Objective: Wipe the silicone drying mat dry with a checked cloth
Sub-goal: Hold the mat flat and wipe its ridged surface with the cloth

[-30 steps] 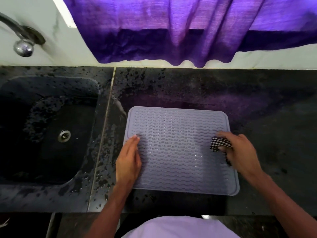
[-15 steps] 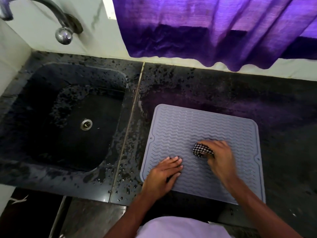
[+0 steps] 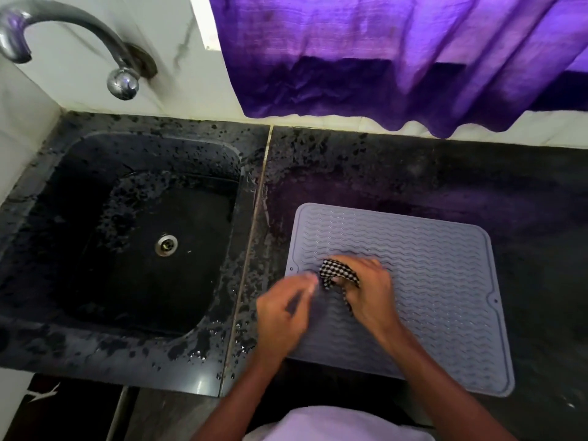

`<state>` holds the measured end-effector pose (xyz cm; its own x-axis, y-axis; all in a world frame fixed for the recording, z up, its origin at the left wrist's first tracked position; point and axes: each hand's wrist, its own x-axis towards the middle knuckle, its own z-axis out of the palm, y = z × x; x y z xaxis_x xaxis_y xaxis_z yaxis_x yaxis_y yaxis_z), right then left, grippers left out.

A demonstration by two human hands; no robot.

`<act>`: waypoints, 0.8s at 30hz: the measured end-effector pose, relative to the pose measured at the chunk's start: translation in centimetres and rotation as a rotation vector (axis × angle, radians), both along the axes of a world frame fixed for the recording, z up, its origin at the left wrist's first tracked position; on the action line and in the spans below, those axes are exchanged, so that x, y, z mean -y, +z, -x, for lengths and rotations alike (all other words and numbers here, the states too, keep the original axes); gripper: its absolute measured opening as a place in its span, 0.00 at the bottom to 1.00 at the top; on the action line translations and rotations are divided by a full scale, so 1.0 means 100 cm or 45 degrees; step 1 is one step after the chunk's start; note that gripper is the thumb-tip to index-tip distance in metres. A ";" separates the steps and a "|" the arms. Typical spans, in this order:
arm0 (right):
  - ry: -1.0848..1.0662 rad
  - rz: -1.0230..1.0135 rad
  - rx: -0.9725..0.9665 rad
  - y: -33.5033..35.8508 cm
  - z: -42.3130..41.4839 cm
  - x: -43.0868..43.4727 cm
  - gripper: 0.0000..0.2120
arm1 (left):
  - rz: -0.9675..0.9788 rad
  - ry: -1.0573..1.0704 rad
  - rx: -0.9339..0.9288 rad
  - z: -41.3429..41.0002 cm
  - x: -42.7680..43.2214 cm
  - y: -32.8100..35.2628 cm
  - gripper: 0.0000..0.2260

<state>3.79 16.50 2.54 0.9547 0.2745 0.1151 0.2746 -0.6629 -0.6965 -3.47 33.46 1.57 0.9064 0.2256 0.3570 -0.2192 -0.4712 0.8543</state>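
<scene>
Silicone drying mat (image 3: 439,300): right hand (image 3: 370,296) clutches checked cloth (image 3: 335,272); left hand (image 3: 283,316) blurred, grip unclear.

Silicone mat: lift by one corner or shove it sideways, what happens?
Probably floppy: the mat is a thin sheet lying flat on the counter, so a lifted corner would likely droop. It may slide if shoved: the counter by its left edge is wet, and the left hand is at that edge while the right hand holds the checked cloth on it.
</scene>
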 end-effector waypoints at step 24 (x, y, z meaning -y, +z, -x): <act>-0.013 0.087 0.070 -0.007 0.015 -0.072 0.20 | -1.290 -1.104 -0.402 -0.191 -0.032 -0.028 0.30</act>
